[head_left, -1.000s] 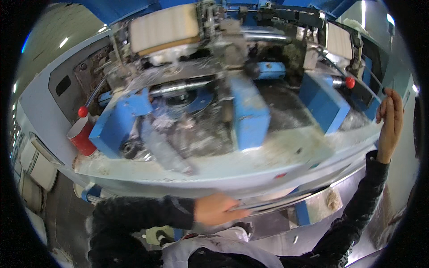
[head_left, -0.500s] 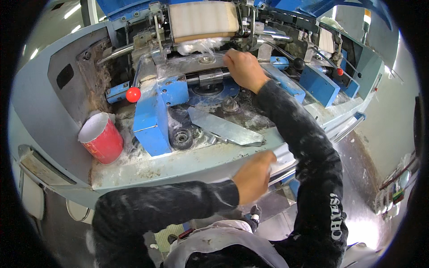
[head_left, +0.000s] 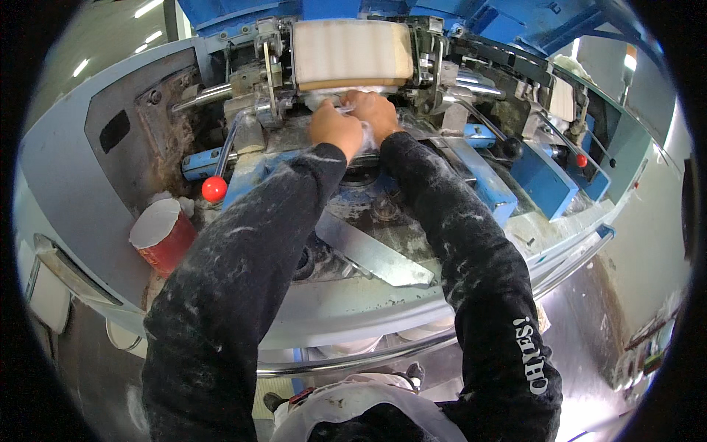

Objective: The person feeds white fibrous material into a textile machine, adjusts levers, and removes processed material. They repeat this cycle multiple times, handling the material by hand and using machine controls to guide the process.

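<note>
Nearest us, we are leaning over the curved metal rail [head_left: 383, 353] at the machine's pale grey rim, both dark, dust-streaked sleeves stretching forward. Past the rail a pointed metal plate [head_left: 372, 256] is lying on the grimy deck, and off to our left a red cup [head_left: 163, 236] is standing near a lever with a red ball knob [head_left: 214, 189]. Farther in, our left hand [head_left: 335, 129] and right hand [head_left: 374, 112] are working side by side, fingers curled around a wad of whitish, filmy material [head_left: 340, 104] (its exact shape is hard to tell). That wad is sitting just beneath the large cream-coloured roller [head_left: 350, 53], amid blue machine parts.
</note>
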A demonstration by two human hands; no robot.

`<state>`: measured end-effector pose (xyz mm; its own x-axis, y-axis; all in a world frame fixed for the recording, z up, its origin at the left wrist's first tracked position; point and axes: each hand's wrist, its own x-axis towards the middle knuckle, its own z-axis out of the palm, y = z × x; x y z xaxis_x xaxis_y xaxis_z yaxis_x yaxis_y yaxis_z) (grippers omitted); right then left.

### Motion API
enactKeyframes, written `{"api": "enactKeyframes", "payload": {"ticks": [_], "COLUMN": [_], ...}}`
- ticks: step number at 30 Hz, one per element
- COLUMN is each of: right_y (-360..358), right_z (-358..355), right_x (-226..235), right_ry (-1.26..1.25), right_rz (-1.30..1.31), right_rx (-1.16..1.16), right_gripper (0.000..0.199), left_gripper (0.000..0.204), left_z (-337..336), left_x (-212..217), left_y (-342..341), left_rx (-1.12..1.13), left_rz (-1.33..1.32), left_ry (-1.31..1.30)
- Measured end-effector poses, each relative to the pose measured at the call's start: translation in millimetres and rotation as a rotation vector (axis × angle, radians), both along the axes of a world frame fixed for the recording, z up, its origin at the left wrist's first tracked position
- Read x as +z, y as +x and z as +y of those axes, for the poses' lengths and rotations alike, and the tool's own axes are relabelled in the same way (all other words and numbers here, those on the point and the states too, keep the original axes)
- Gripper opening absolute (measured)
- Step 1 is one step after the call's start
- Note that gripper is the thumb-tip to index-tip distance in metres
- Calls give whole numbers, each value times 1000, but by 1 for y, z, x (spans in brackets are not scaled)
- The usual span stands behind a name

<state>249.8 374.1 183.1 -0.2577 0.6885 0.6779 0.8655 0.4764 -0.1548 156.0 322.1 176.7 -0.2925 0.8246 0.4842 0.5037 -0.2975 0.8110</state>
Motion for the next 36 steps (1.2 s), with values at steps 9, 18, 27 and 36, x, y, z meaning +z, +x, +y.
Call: {"api": "enactKeyframes", "payload": {"ticks": [9, 18, 27, 36], "right_y": [5, 9, 21, 23], "right_z": [10, 7, 1, 6], "right_x": [-9, -14, -16, -12], "right_ry": [152, 32, 82, -390], "right_rz": [-73, 123, 83, 505], "right_rx": [63, 13, 16, -398], "right_gripper": [21, 26, 30, 44], "left_gripper": [46, 47, 46, 44], "left_z": [38, 31, 50, 66], "left_x": [-2, 4, -3, -14], "left_y": [19, 24, 33, 32], "left_rx": [-156, -202, -249, -220], "left_rz": [-405, -62, -67, 767], "left_ry": [52, 9, -19, 299]}}
